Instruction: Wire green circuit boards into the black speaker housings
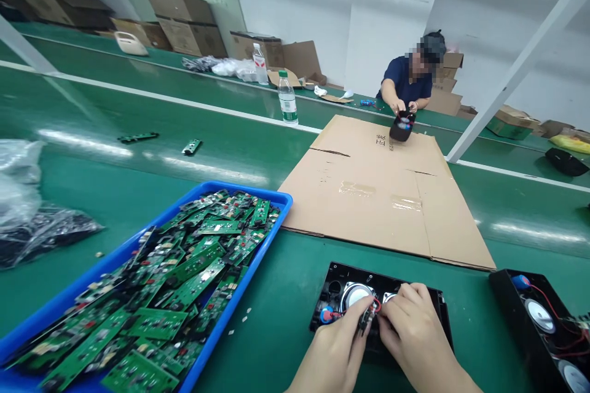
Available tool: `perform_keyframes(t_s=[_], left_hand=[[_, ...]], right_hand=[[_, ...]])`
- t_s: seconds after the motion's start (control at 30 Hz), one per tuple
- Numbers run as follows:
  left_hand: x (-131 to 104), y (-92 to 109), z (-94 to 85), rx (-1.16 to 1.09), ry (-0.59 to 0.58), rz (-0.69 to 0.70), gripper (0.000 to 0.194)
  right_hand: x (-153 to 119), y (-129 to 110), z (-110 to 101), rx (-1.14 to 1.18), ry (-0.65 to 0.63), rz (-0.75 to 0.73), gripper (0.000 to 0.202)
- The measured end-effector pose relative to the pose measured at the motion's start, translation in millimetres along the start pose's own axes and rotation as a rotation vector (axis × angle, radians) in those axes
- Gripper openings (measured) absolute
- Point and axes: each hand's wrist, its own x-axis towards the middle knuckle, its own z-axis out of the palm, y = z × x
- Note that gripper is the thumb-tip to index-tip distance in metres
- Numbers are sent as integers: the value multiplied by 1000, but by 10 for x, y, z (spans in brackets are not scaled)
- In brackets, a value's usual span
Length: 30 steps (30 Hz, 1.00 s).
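A black speaker housing (341, 273) lies on the green bench in front of me, with round silver speakers (357, 296) and a blue part (327, 314) inside. Over it, my left hand (338, 344) pinches a small circuit board (367, 318) held on edge. My right hand (415, 325) is closed close beside the board, its fingertips at a red wire (377, 305) that loops between both hands. The fingers partly hide the wire's end and the second speaker. To the left stands a blue tray (281, 198) heaped with green circuit boards (157, 323).
Another open speaker housing (502, 295) with red wires lies at the right. A flattened cardboard sheet (387, 209) spans the bench ahead. Across it, a co-worker (401, 80) holds a black housing (402, 128). A water bottle (287, 101), loose boards (191, 147) and plastic bags (21, 178) lie about.
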Motion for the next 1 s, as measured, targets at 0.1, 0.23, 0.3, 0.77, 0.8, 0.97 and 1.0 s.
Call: perform_keyframes(t_s=[0.1,0.23,0.3,0.77,0.8,0.97,1.0], left_hand=[[7,21,-16,-1,6,22,36],[49,77,-104,-62,-14,-21,34],[64,99,-144,-103,-37,-33,33],[83,144,-124,-167,-36,-87,30],[85,144,-122,-182,-39,-84,30],[85,154,-107,-188,-16,-117,27],[81,153,-101,-172,-2,-127,26]], right_hand=[[-19,33,-23,19,-59,-28,28],[-29,125,-80,133,-203,47,18],[-19,167,-98,144,-272,54,20],[68,124,-126,155,-266,13,20],[65,129,-116,157,-268,16,19],[33,179,-149,116,-312,55,12],[21,191,-182,69,-328,82,20]])
